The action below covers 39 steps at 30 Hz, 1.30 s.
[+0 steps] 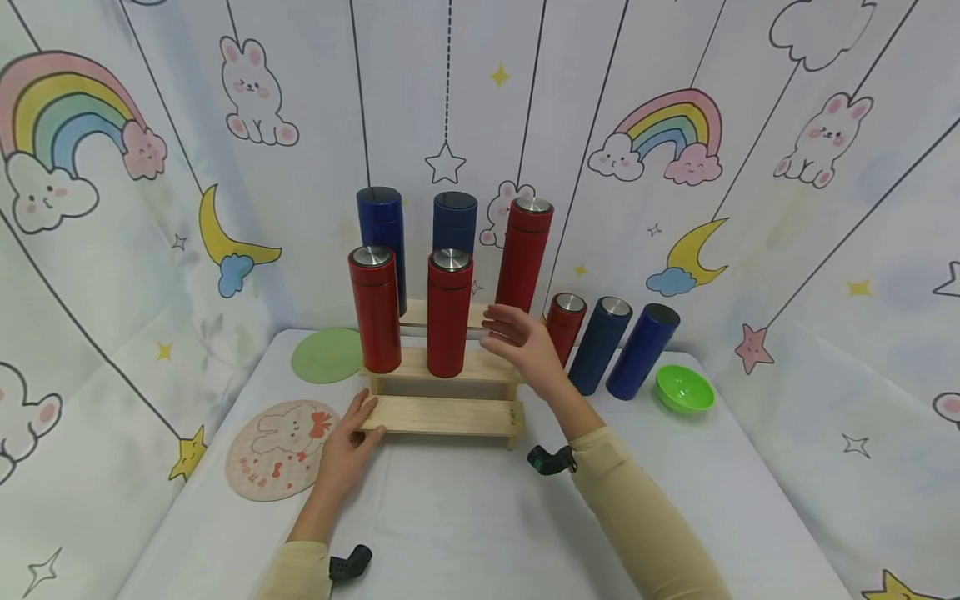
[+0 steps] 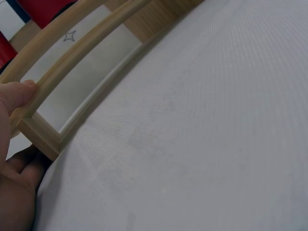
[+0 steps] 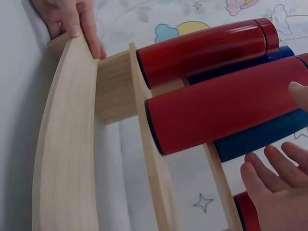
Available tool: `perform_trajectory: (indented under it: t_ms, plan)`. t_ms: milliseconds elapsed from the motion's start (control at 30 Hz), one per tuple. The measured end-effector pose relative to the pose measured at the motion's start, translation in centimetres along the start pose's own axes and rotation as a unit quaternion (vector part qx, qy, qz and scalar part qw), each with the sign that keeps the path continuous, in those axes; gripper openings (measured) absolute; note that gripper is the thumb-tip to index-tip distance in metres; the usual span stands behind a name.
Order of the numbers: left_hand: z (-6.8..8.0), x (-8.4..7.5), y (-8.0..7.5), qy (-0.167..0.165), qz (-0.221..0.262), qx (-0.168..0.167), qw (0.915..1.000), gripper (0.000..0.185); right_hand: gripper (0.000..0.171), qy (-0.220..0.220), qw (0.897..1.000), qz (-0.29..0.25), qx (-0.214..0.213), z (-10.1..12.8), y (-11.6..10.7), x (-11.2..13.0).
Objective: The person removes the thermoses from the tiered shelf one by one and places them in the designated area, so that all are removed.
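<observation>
A three-step wooden rack [image 1: 442, 414] stands mid-table. Two red bottles [image 1: 375, 310] [image 1: 449, 315] stand on its middle step, and two blue bottles [image 1: 382, 227] plus a red one [image 1: 522, 257] on the top step. My left hand [image 1: 372, 416] grips the left end of the lowest step; its fingers [image 3: 72, 19] curl over the board's corner. My right hand [image 1: 492, 330] hovers open, fingers straight, just right of the second red bottle [image 3: 226, 106] and holds nothing. The left wrist view shows the rack's frame [image 2: 72, 62] and my thumb [image 2: 19, 91] on it.
On the table right of the rack stand a short red bottle [image 1: 565, 323] and two leaning blue bottles [image 1: 600, 343] [image 1: 642, 350], with a green bowl [image 1: 684, 389] beyond. A green round mat [image 1: 327, 355] and a pink bunny mat [image 1: 273, 450] lie left. Printed cloth walls surround the table.
</observation>
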<state>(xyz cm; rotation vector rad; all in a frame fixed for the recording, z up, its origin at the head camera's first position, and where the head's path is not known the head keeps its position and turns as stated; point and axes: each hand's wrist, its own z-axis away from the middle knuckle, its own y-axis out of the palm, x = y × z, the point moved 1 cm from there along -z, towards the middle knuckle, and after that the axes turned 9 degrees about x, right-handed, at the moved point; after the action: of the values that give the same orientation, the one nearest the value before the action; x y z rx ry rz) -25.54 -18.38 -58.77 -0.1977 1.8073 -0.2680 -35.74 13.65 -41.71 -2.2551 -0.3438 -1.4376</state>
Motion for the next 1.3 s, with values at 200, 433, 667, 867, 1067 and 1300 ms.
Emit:
perform_trajectory:
  t_ms: [200,433,667,867,1067,1300]
  plan:
    - [0.1,-0.2,0.2,0.011,-0.011,-0.008,0.9998,0.058,0.058,0.004,1.000,0.002,-0.012,-0.5,0.7,-0.1]
    - [0.2,-0.3,0.0,0.010,-0.018,-0.005,0.9998,0.058,0.058,0.008,1.000,-0.002,-0.016,-1.2,1.9,-0.2]
    - [0.0,-0.2,0.0,0.014,-0.019,-0.003,0.9997,0.058,0.060,0.016,0.999,0.023,-0.024,-1.7,2.9,-0.5]
    - [0.0,0.0,0.0,0.005,-0.017,0.001,0.9998,0.058,0.064,0.019,0.999,0.021,-0.026,-2.2,3.4,-0.9]
    - [0.2,-0.2,0.1,0.014,-0.019,-0.007,0.9997,0.057,0.064,0.023,0.999,0.028,-0.012,-2.8,3.8,-0.8]
    - [0.1,-0.3,0.1,0.021,-0.013,-0.011,0.9996,0.057,0.065,0.028,0.999,0.035,-0.022,-3.2,4.1,-0.8]
